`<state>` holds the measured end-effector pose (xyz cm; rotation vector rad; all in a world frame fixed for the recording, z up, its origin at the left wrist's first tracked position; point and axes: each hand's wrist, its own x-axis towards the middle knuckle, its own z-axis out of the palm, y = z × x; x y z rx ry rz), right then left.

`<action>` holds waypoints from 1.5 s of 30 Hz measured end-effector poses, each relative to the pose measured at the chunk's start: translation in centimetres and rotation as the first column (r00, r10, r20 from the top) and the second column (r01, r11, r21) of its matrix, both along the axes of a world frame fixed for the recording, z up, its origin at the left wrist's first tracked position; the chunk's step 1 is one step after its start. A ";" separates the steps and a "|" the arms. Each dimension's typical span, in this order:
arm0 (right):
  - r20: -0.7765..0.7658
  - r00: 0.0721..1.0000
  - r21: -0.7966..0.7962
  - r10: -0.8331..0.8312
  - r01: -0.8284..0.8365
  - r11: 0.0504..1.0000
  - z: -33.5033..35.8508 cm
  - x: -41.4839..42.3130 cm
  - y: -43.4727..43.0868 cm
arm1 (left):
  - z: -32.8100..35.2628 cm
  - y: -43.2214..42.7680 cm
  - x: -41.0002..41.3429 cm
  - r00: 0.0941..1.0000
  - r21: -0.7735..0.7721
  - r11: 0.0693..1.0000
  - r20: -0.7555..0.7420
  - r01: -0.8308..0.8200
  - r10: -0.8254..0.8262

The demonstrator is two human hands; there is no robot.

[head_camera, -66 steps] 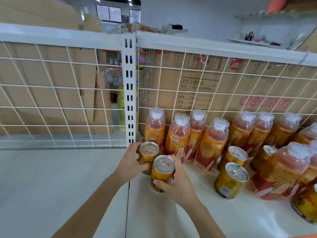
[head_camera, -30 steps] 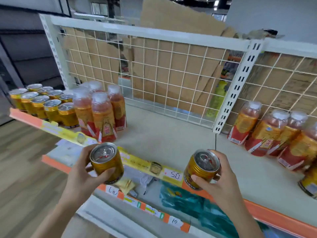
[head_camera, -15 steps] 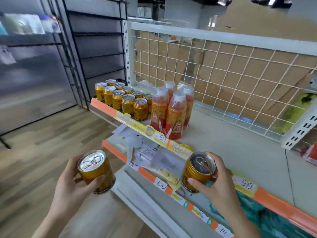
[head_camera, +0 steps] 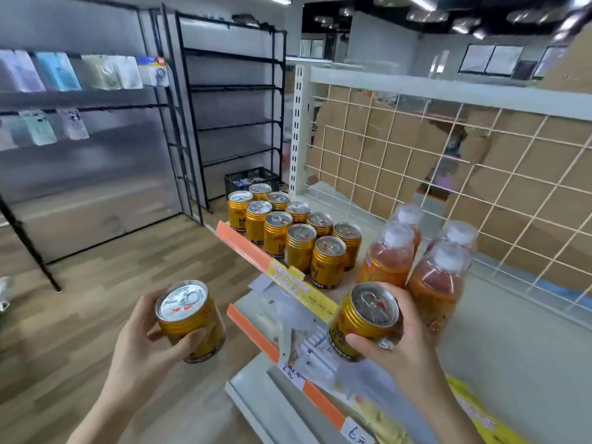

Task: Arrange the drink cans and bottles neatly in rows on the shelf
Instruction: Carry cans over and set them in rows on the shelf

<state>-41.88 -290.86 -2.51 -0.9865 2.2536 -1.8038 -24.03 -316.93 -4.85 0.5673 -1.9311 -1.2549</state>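
Observation:
My left hand (head_camera: pixel 141 350) grips a gold drink can (head_camera: pixel 190 320) out over the floor, left of the shelf. My right hand (head_camera: pixel 407 344) grips a second gold can (head_camera: pixel 362 320) just in front of the shelf's front edge. On the white shelf (head_camera: pixel 512 347) several gold cans (head_camera: pixel 298 232) stand in two rows at the left end. Right of them stand several orange bottles (head_camera: pixel 416 264) with white caps, close to my right hand.
A white wire grid (head_camera: pixel 448 174) backs the shelf, with cardboard behind it. An orange and yellow price strip (head_camera: pixel 278 270) runs along the front edge, above a lower shelf (head_camera: pixel 288 402) holding papers. Black racks (head_camera: pixel 230 110) and a black crate (head_camera: pixel 250 181) stand at the left.
The view has swung left along the shelf and closer to the rows of cans. Both hands carry their cans toward that left end; the right can now sits near the bottles.

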 end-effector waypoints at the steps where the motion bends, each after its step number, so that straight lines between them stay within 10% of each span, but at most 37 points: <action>1: 0.007 1.000 -0.011 0.008 -0.008 1.000 0.4 -0.9 -1.3 | 0.4 -1.1 -1.2 1.000 -0.010 1.000 -0.008 0.011 -0.012; 27: 0.020 0.930 -0.022 -0.366 0.367 0.930 6.2 -15.8 -25.0 | 8.0 -23.5 -29.0 0.816 -0.150 0.811 -0.042 0.565 -0.576; 45: 0.157 0.916 0.543 -0.369 0.233 0.807 2.4 -27.8 -30.4 | 0.8 -28.2 -46.3 0.465 0.105 0.497 0.233 0.861 -0.854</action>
